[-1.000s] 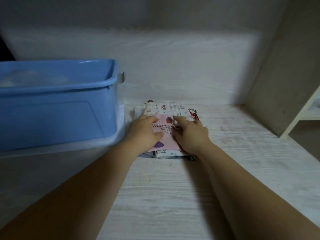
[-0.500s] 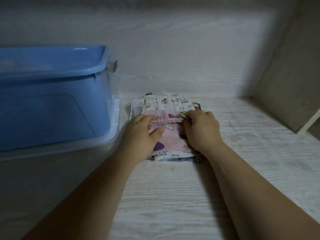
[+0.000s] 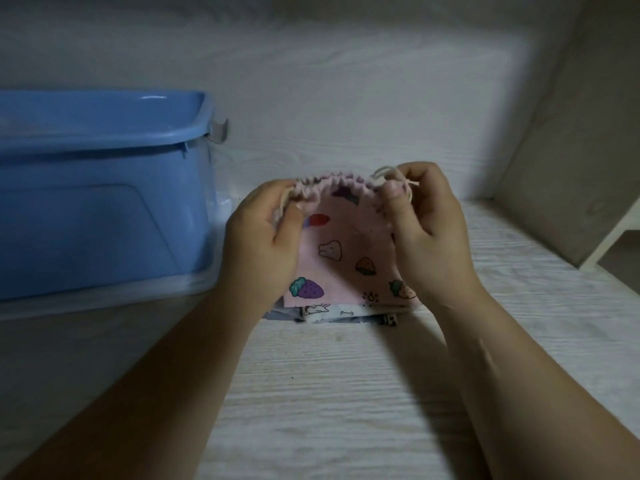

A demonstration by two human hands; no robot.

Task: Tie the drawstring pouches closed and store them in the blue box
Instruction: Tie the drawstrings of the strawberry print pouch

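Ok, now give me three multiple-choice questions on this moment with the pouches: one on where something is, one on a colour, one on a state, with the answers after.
1. Where is the blue box relative to the held pouch?
A) to its right
B) to its left
C) underneath it

2. What colour is the held pouch's fabric?
A) green
B) black
C) pink

3. How is the held pouch right now?
A) gripped at its gathered top by the left hand and the right hand
B) lying flat and untouched
C) inside the box

Answers:
1 B, the box fills the left of the view.
2 C, the cloth is pink with printed strawberries.
3 A, both hands pinch the ruffled top edge, above the other pouches.
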